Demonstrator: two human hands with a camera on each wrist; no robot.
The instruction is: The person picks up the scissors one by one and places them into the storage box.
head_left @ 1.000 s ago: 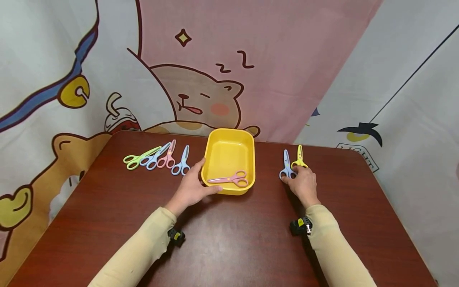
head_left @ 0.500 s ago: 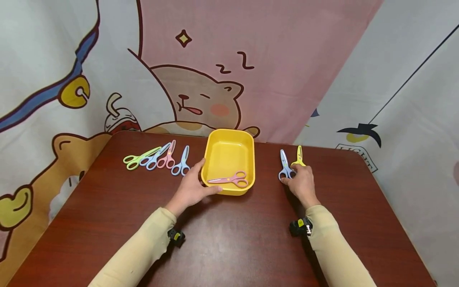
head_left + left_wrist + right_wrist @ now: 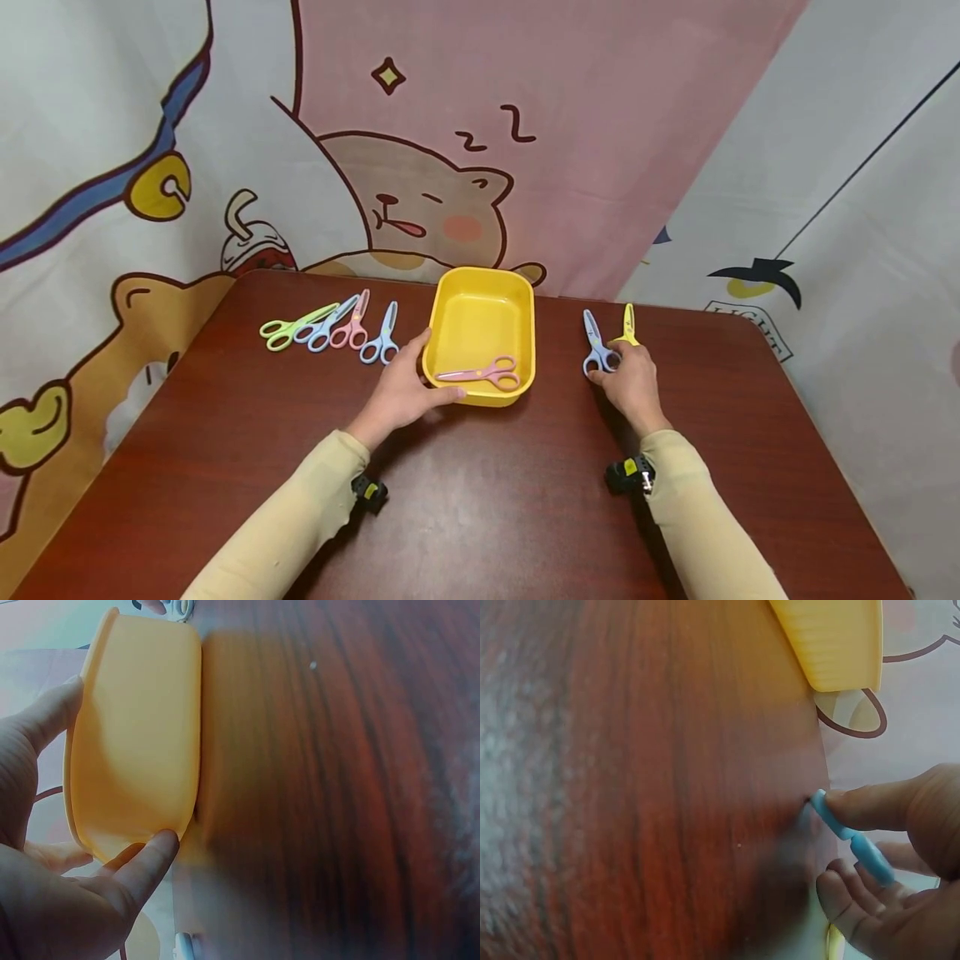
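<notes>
Clock positions are read from the person's seat, twelve at the far edge. The blue scissors (image 3: 594,337) lie at three o'clock from the yellow tray (image 3: 480,329), blades toward eleven. The right hand (image 3: 633,379) pinches their handle loops, thumb on the tray side and fingers curled opposite. From where I stand, I cannot confirm whether the blades bear on the surface (image 3: 480,500).

Step in hand, as judged: pick-up of the blue scissors. The next move should call for a firm pinch and a controlled lift, without dragging the yellow scissors (image 3: 629,321), which sit at two o'clock from the blue pair (partly masked by the hand).

The left hand (image 3: 405,387) grips the tray at its seven-o'clock corner: thumb on the near rim, fingers wrapped along the side wall. Contents of the tray: one pink scissors (image 3: 480,374), laid crosswise at the six-o'clock end, tips toward nine, loops toward three.

Outward at nine o'clock from the tray lie, nearest first, the second blue scissors (image 3: 386,333), the loose pink scissors (image 3: 357,320), the third blue scissors (image 3: 333,320) and the green scissors (image 3: 300,323).
</notes>
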